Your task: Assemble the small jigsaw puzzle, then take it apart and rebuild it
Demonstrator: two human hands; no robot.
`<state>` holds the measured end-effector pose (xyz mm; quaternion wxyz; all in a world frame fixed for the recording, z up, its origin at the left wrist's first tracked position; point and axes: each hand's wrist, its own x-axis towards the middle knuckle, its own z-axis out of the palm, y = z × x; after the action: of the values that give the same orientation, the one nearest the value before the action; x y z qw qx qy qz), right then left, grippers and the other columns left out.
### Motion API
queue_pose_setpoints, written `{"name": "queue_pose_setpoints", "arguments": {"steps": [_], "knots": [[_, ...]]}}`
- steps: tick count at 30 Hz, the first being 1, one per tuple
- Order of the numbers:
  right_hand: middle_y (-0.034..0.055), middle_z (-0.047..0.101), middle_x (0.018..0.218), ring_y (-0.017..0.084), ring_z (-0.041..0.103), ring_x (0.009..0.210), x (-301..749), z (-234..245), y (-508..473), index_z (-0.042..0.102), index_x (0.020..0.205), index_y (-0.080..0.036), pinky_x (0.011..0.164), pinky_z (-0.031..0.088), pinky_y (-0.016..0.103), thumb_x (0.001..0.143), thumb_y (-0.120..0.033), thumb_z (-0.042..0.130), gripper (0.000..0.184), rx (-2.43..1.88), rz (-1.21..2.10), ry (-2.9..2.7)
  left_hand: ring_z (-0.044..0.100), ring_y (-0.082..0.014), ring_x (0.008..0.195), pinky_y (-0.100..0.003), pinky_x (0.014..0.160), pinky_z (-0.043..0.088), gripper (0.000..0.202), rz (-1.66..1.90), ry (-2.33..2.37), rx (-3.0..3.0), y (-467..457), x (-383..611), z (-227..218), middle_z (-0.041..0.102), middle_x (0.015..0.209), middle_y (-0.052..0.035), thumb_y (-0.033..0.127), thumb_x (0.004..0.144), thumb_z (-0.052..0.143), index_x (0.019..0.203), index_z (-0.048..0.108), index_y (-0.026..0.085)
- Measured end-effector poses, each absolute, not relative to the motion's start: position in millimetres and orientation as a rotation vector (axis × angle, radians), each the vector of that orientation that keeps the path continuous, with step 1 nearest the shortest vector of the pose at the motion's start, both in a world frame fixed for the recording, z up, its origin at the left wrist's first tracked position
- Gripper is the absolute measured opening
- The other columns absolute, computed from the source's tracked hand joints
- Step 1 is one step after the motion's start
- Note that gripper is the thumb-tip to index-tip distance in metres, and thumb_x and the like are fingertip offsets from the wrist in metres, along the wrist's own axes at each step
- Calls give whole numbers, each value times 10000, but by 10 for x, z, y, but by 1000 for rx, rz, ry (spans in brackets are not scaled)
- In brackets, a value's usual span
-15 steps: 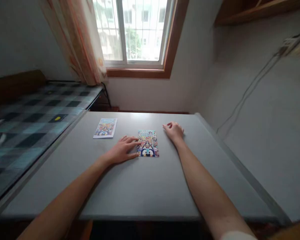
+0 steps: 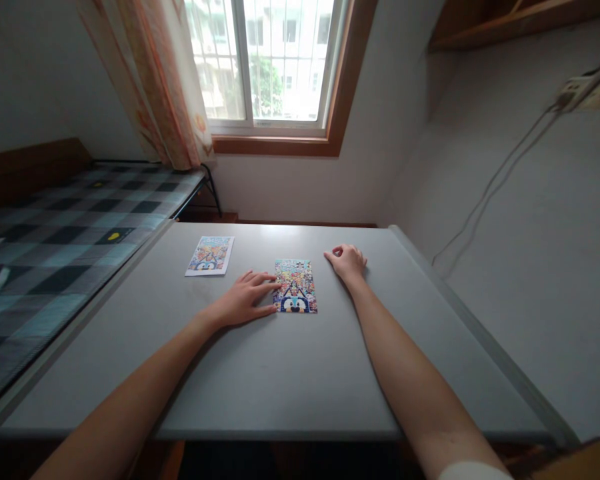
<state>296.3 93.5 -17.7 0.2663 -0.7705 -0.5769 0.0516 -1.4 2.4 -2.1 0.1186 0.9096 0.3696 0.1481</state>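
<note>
A small colourful jigsaw puzzle (image 2: pixel 297 287) with a blue cartoon dog face lies flat on the grey table. A dark, piece-shaped spot shows near its upper right corner. My left hand (image 2: pixel 247 299) rests on the table with its fingers spread, the fingertips touching the puzzle's left edge. To the right of the puzzle, apart from it, my right hand (image 2: pixel 349 262) has its thumb and index finger curled together in a pinch. Whatever is between those fingertips is too small to make out. A white-bordered picture sheet (image 2: pixel 211 256) with a matching design lies farther left.
The grey table (image 2: pixel 280 387) stands below a barred window (image 2: pixel 265 67). A bed (image 2: pixel 80 220) with a checked cover adjoins its left side. Cables (image 2: pixel 485 193) hang from a socket on the right wall, near a wooden shelf (image 2: pixel 520 27).
</note>
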Motion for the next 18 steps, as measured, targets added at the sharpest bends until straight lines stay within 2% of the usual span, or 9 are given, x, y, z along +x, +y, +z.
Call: {"name": "queue_pose_setpoints", "arguments": {"steps": [18], "knots": [[83, 657, 983, 286, 545, 998, 2966, -164, 933, 688, 868, -232, 867, 387, 413, 737, -440, 657, 247, -2075, 190, -1491, 419, -254, 1284, -474, 1124, 227, 517, 436, 1076, 2672, 26, -12, -17, 486, 1383, -46, 542, 882, 499, 1358, 475, 342]]}}
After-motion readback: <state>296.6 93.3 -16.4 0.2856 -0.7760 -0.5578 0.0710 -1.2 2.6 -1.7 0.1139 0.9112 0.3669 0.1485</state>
